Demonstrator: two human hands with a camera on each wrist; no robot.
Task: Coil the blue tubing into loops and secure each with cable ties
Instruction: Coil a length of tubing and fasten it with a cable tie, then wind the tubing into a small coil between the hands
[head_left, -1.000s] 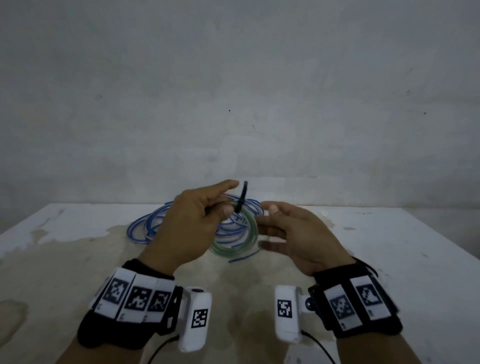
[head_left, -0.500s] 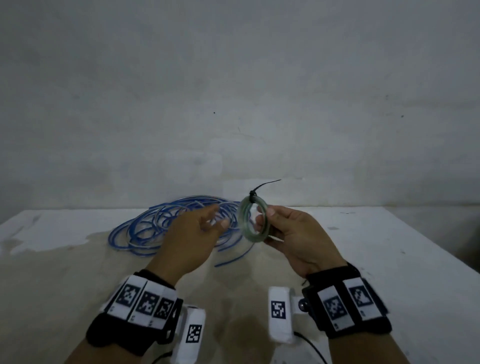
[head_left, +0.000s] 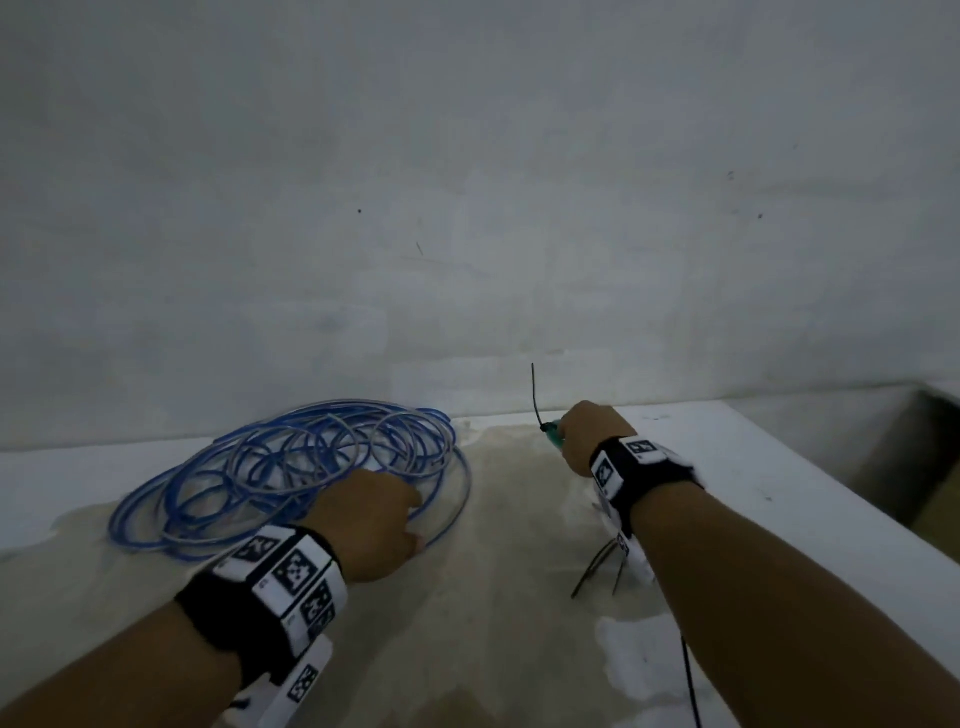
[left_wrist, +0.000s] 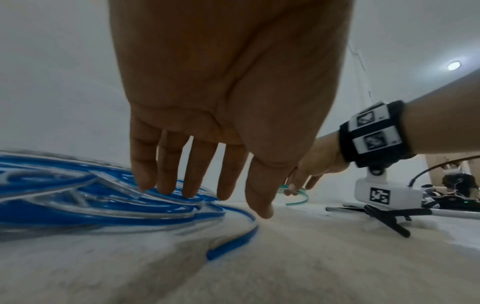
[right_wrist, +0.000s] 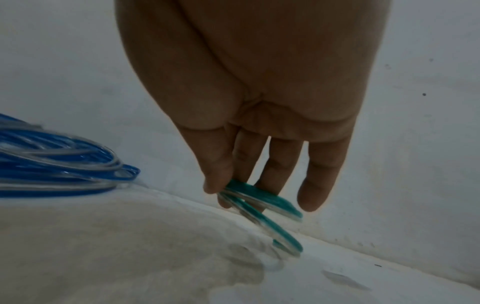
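Note:
A loose heap of blue tubing lies at the back left of the table. My left hand hovers over its near edge, and in the left wrist view its fingers hang straight just above the blue tubing, holding nothing. My right hand is stretched out to the far right near the wall. It pinches a small greenish coil between thumb and fingers, low over the table. The coil's black cable tie has its tail sticking upward.
A few spare black cable ties lie on the table under my right forearm. The stained white table meets a wall at the back. Its right edge drops off to a lower floor.
My right hand has carried the tied small coil from the middle out to the far right and lowered it. My left hand has let go and moved down to the loose blue tubing.

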